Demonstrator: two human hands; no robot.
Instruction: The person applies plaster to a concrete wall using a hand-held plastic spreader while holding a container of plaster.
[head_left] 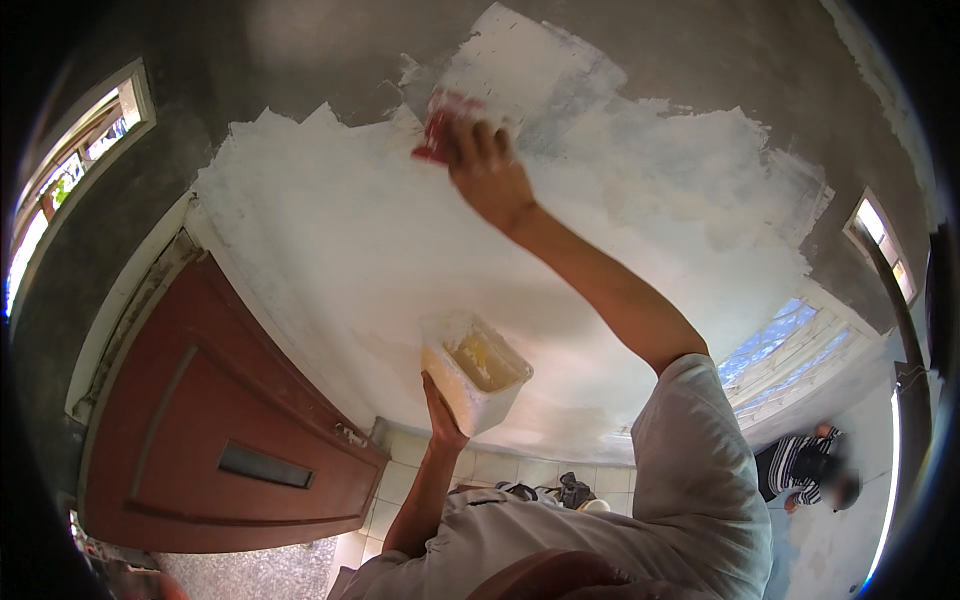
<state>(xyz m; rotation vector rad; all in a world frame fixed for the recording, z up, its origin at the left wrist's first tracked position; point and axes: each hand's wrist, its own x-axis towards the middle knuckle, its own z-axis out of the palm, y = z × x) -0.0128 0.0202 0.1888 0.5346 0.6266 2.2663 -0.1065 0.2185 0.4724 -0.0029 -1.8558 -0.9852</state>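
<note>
Raised high against the wall (350,230), my right hand (490,172) grips a red putty spreader (438,128), slightly smeared by motion. The spreader lies at the upper border of a broad white putty coat, where bare grey plaster begins. Lower down, my left hand (442,412) is wrapped around the side and underside of a white rectangular plastic tub (487,408). The tub is tilted, and pale yellowish putty (482,358) clings inside it. Most of my left fingers are hidden behind the tub.
A red-brown panelled door (190,420) stands at the left, below a small window (80,165). At the right are a larger window (785,345) and a small opening (880,235). Another person in a striped top (800,462) is at the lower right. Dark items (575,490) lie by the wall's foot.
</note>
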